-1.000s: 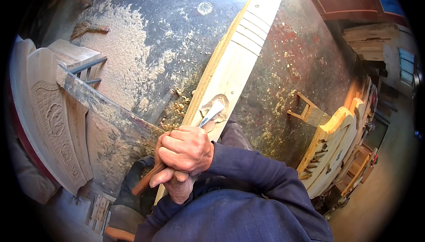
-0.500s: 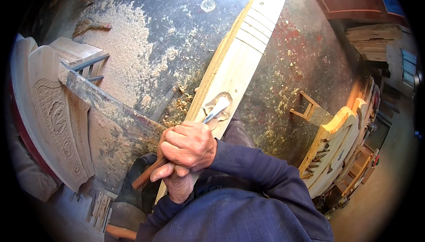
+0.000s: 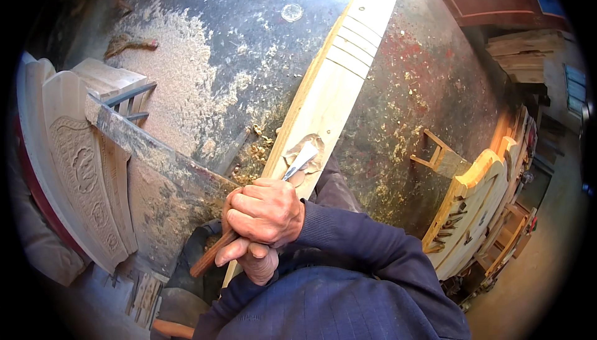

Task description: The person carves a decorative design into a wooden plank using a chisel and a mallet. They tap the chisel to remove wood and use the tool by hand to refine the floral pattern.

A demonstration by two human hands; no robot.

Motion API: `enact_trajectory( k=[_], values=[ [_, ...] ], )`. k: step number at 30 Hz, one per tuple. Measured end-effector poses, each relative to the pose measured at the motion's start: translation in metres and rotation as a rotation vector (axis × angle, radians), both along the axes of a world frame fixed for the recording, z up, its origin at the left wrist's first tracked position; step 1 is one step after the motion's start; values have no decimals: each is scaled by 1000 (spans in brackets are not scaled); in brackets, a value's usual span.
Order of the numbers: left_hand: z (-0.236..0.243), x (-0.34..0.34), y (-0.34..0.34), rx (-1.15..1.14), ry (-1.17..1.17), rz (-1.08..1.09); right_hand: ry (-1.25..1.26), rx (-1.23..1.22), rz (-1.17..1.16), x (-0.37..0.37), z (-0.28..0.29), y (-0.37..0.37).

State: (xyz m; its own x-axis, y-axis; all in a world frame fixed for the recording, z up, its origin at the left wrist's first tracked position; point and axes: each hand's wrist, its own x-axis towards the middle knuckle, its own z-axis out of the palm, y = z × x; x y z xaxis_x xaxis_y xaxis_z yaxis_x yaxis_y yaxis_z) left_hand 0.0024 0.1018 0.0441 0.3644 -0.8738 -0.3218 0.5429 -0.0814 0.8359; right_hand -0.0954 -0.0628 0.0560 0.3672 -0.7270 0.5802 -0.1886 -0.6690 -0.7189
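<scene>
Both my hands are wrapped round a chisel [image 3: 301,161] with a wide bright blade and a reddish-brown wooden handle. The fist of my right hand [image 3: 266,211] covers the front of the handle near the steel. Below it, my left hand [image 3: 258,266] is closed round the handle too, its fingers partly hidden by the right. The handle's bare end [image 3: 208,256] sticks out toward the lower left. At the far end, the blade lies low over a shallow carved hollow in a long pale wooden beam [image 3: 323,97]; the blade hides part of the hollow.
Several dark lines cross the beam's far part. A carved wooden panel [image 3: 84,166] stands at left, beside a dusty plank [image 3: 168,147]. Sawdust [image 3: 177,60] and a brush [image 3: 130,43] lie on the floor. At right, several hand tools [image 3: 449,225] lie by a pale workpiece [image 3: 476,209].
My hands and the chisel have drawn back a little toward my body, with the blade still over the hollow. The whole view has shifted slightly.
</scene>
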Motion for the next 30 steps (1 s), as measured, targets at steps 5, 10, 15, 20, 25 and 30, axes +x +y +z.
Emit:
enact_trajectory(
  k=[5, 10, 15, 20, 25, 30],
  values=[
    [17, 0, -20, 154, 57, -121, 37, 16, -9, -5, 1, -1],
    [41, -11, -45, 151, 71, -101, 45, 29, 6, -3, -1, 0],
    [48, -11, -49, 271, -25, -96, 84, 43, 26, -6, 0, -2],
    [55, -13, -58, 324, -26, -71, 100, 37, 4, -5, -2, -2],
    [57, -11, -60, 342, 17, -111, 123, 43, 9, -9, -1, -6],
    [47, -16, -52, 297, -55, -67, 97, 5, 8, -8, -3, -4]
  ],
)
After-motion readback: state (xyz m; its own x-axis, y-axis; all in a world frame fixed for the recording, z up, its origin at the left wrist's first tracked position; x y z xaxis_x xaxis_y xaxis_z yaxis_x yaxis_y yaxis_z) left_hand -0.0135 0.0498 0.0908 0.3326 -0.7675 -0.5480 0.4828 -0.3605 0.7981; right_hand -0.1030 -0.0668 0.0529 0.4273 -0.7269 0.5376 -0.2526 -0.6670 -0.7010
